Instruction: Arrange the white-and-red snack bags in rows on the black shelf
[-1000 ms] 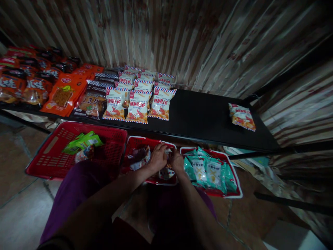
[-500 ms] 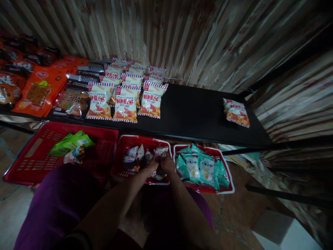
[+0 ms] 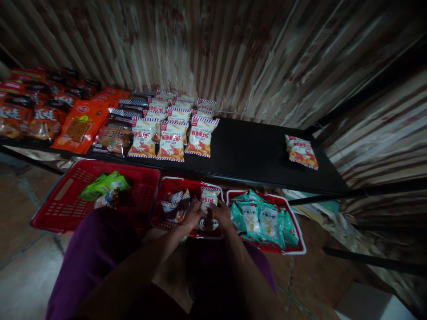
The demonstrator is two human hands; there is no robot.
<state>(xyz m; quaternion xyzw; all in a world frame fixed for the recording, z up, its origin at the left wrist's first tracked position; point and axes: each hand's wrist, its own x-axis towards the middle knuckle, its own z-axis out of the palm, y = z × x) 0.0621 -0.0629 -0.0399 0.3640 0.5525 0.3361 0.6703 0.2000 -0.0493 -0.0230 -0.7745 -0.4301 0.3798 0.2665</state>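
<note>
Between my two hands is a white and orange snack bag (image 3: pixel 209 199), upright over the middle red basket (image 3: pixel 163 189). My left hand (image 3: pixel 192 214) is closed on the bag's left side, and my right hand (image 3: pixel 221 213) grips its right side. Another bag of that kind shows just below it. More snack bags (image 3: pixel 175 205) lie in the left part of this basket. On the black shelf (image 3: pixel 240 146) behind, matching white and orange bags (image 3: pixel 172 140) stand in rows, and a single one (image 3: pixel 301 152) lies at the right end.
A red basket (image 3: pixel 70 213) on the left holds green packets (image 3: pixel 105 186) and a small colourful packet. To the right, a white-rimmed basket (image 3: pixel 296 252) is full of teal snack bags (image 3: pixel 260 222). Orange and brown packages (image 3: pixel 78 126) fill the shelf's left end. A pleated curtain (image 3: pixel 200 49) hangs behind.
The held snack bag has come up between my hands and its front now shows more. My hands have parted slightly to its sides. The whole view has shifted, moving the scene right and down.
</note>
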